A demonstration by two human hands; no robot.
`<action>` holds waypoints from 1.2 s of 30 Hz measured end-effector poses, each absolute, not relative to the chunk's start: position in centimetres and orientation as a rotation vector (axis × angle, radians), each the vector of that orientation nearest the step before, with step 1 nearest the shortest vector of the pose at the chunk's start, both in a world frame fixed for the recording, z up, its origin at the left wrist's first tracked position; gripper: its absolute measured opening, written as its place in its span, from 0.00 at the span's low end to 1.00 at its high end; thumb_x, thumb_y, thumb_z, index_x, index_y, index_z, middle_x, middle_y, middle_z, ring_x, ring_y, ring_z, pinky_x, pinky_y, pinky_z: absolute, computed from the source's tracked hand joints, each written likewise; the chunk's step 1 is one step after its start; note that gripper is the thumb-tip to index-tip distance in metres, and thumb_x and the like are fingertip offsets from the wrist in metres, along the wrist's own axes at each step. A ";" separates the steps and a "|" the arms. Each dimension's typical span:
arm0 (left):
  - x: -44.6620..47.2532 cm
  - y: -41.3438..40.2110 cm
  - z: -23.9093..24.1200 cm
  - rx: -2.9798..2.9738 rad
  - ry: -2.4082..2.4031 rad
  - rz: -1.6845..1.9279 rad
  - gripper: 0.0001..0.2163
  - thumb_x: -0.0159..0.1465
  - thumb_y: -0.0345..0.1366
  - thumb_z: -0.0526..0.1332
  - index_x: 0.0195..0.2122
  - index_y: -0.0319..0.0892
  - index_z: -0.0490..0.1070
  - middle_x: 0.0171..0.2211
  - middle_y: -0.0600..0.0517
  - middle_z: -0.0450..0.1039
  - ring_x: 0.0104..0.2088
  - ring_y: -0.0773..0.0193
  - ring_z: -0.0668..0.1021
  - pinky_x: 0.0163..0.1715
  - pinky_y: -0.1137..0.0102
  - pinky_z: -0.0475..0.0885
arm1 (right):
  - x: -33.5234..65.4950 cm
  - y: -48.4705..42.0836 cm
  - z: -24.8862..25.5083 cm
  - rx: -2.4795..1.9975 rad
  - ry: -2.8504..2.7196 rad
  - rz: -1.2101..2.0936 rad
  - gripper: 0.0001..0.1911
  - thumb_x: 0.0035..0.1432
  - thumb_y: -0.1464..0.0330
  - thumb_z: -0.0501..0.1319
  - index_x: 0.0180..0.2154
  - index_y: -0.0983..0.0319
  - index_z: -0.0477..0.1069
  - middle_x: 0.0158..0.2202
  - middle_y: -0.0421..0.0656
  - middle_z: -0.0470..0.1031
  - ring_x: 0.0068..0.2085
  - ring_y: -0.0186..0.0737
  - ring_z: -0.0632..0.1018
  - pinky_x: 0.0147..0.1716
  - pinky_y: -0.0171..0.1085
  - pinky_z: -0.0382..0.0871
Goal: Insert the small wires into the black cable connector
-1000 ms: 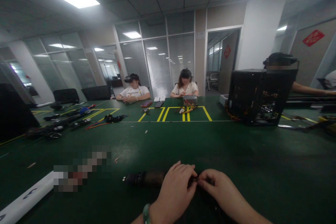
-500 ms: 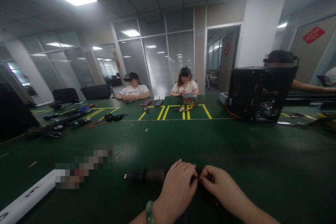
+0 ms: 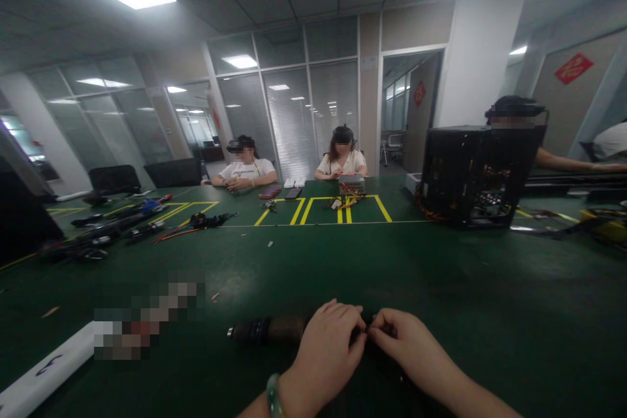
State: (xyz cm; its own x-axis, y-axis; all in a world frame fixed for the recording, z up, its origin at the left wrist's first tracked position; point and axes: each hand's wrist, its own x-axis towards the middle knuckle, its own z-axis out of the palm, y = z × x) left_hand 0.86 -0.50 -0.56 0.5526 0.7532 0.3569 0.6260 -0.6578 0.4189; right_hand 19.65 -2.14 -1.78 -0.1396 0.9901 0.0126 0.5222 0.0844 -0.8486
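Note:
A dark, cylindrical tool (image 3: 281, 330) with a brownish body and a small metal tip at its left end lies crosswise on the green table in front of me. Over its right part rests my left hand (image 3: 333, 346), fingers curled and closed around it, a green bangle (image 3: 273, 395) on the wrist. My right hand (image 3: 406, 343) is closed in a pinch, fingertips meeting those of my left hand at the tool's right end. What sits between these fingertips is too small and dark to make out.
At lower left lies a white bar (image 3: 53, 366), its far end pixelated. A black computer case (image 3: 455, 176) stands at right. Tangled cables (image 3: 98, 232) lie at left. Two people sit across the table, by a metal box (image 3: 351, 181) with coloured wires; another person is behind the case.
The whole view has shifted slightly, so most things appear a little further left. Both hands keep nearly the same pose at the tool.

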 end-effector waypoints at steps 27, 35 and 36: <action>1.1 -0.7 -0.5 2.527 1.204 0.785 0.07 0.61 0.28 0.61 0.39 0.46 0.69 0.43 0.55 0.74 0.45 0.61 0.74 0.59 0.54 0.59 | 19.9 -1.9 -1.9 -1.493 -1.777 0.958 0.08 0.58 0.66 0.58 0.30 0.61 0.74 0.29 0.38 0.77 0.30 0.36 0.75 0.29 0.30 0.63; 0.9 -0.7 -0.2 2.546 1.143 0.791 0.06 0.61 0.27 0.61 0.37 0.46 0.69 0.47 0.55 0.73 0.49 0.61 0.73 0.60 0.55 0.58 | 19.7 -1.9 -1.9 -1.481 -1.761 0.952 0.09 0.58 0.66 0.58 0.30 0.61 0.74 0.29 0.39 0.76 0.32 0.38 0.75 0.30 0.31 0.62; 0.9 -0.7 -0.1 2.544 1.139 0.792 0.07 0.61 0.27 0.61 0.37 0.46 0.69 0.47 0.55 0.73 0.49 0.62 0.73 0.60 0.56 0.58 | 19.6 -2.0 -1.8 -1.471 -1.761 0.958 0.09 0.58 0.66 0.58 0.30 0.61 0.74 0.29 0.39 0.76 0.32 0.38 0.75 0.30 0.31 0.62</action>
